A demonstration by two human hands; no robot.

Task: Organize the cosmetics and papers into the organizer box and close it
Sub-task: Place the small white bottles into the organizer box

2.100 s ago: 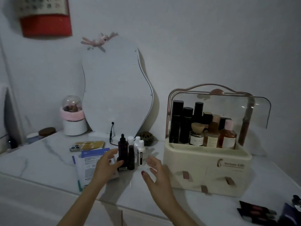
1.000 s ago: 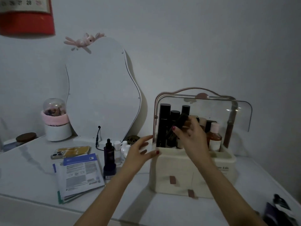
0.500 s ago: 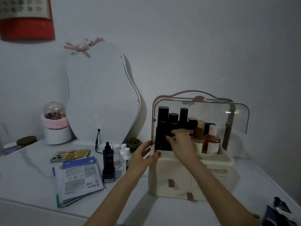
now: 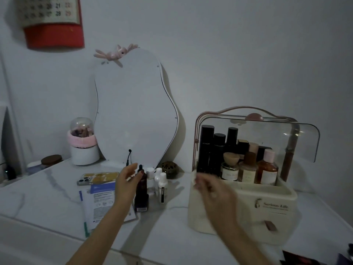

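Right hand (image 4: 211, 190) motion-blurred before organizer box (image 4: 242, 211), fingers unreadable; left hand (image 4: 127, 181) fingers spread beside dark dropper bottle (image 4: 141, 190)

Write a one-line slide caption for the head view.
Left hand reaches the dark dropper bottle beside the open organizer box; right hand blurred.

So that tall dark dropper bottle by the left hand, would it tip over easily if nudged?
Probably. The dark dropper bottle looks tall and narrow, so a sideways nudge near its cap could topple it. The small white bottles stand close beside it and might get knocked. It looks like glass, so likely fragile on the marble-look tabletop.
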